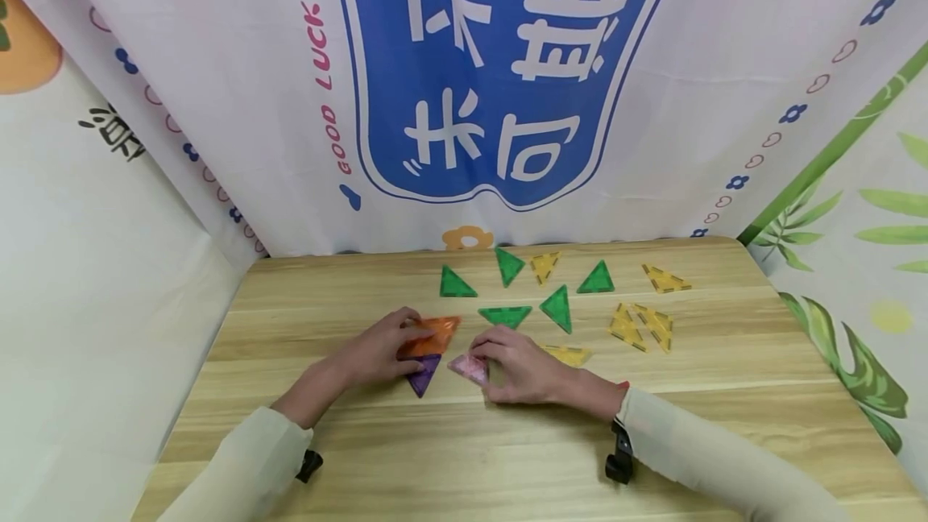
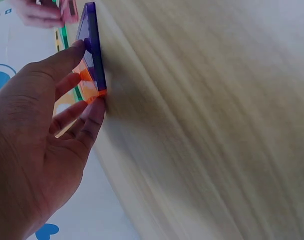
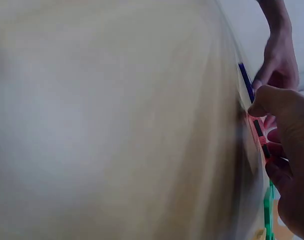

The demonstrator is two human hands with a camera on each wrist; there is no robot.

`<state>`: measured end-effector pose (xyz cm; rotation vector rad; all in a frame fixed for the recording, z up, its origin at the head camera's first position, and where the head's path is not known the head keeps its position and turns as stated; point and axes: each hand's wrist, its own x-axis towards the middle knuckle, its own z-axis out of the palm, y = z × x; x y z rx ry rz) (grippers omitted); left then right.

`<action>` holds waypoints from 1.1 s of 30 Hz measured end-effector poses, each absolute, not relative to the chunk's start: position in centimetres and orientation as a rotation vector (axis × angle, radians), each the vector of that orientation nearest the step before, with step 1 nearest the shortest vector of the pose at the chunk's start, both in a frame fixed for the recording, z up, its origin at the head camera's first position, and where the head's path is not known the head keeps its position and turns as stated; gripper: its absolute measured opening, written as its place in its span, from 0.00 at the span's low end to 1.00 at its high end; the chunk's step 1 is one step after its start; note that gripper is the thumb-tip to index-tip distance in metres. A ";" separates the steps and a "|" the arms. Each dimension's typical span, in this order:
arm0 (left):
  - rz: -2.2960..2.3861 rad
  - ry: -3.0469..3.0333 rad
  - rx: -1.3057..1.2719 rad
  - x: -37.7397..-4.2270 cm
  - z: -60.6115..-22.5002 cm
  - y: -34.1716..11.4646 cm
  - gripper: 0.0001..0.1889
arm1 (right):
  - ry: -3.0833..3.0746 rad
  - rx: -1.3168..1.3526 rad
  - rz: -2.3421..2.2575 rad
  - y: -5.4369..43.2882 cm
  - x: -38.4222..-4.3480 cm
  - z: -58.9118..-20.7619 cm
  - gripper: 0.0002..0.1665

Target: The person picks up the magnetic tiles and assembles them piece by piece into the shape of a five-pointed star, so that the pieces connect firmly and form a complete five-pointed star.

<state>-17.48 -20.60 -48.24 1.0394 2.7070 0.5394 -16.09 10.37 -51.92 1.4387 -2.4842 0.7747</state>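
Note:
My left hand (image 1: 380,347) holds an orange magnetic tile (image 1: 439,332) and a purple triangular magnetic tile (image 1: 425,377) that sit edge to edge on the table. Its thumb lies against the purple tile (image 2: 93,45), while bent fingers touch the orange tile (image 2: 90,91). Just to the right, my right hand (image 1: 518,366) pinches a pink triangular magnetic tile (image 1: 470,369). A small gap separates the pink tile from the purple one. In the right wrist view the pink tile (image 3: 259,131) is edge-on between thumb and fingers, with dark magnets along its side.
Several green triangular tiles (image 1: 557,308) are scattered beyond the hands. Yellow triangular tiles (image 1: 665,279) lie farther right, one of them (image 1: 569,355) partly behind the right hand. The wooden table (image 1: 449,466) meets a printed white curtain (image 1: 290,184) at its back edge.

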 end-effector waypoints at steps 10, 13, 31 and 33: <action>0.510 2.796 0.978 -16.3 -48.3 -20.3 0.31 | -2.571 1.158 0.770 9.1 -17.6 -52.2 0.21; 0.540 2.807 0.946 -16.1 -48.4 -20.1 0.31 | -2.606 1.048 0.775 8.6 -17.9 -52.2 0.19; 0.497 2.898 0.828 -15.3 -48.6 -19.5 0.33 | -2.710 0.820 0.696 4.7 -18.3 -52.3 0.21; 0.487 2.897 0.812 -15.3 -48.6 -19.5 0.33 | -2.703 0.825 0.715 4.6 -18.3 -52.4 0.22</action>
